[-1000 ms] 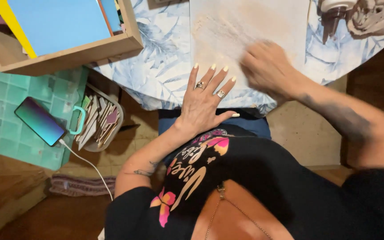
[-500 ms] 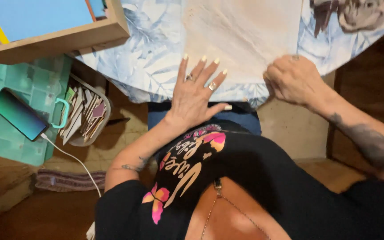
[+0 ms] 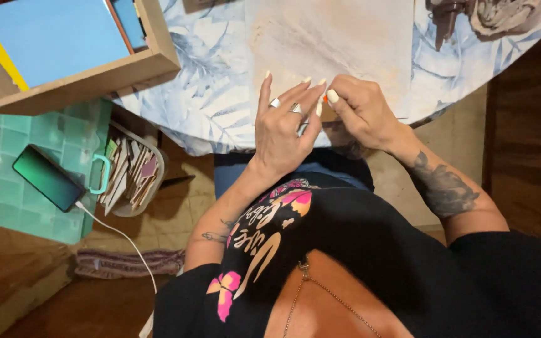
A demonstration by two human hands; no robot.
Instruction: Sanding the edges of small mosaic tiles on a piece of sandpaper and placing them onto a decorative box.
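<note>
My left hand (image 3: 281,128), with rings on two fingers, has its fingers straight and together, and their tips touch my right hand. My right hand (image 3: 361,109) is curled at the near edge of a beige sheet (image 3: 333,44) on the table and pinches a small orange piece (image 3: 325,98) between thumb and fingertips. What the piece is cannot be made out. Both hands meet over the table's front edge, above my lap. The sheet lies on a blue-and-white leaf-patterned tablecloth (image 3: 211,81).
A wooden box (image 3: 158,59) with blue and yellow sheets stands at the table's left. Beside it, lower down, a teal tiled surface (image 3: 7,144) carries a phone (image 3: 48,177) on a white cable. A clear tub (image 3: 134,172) holds wooden pieces. Brown clay-like items (image 3: 502,12) sit far right.
My right hand has pulled back from the sheet to the table's near edge. My left hand has lifted off the cloth and turned in to meet it.
</note>
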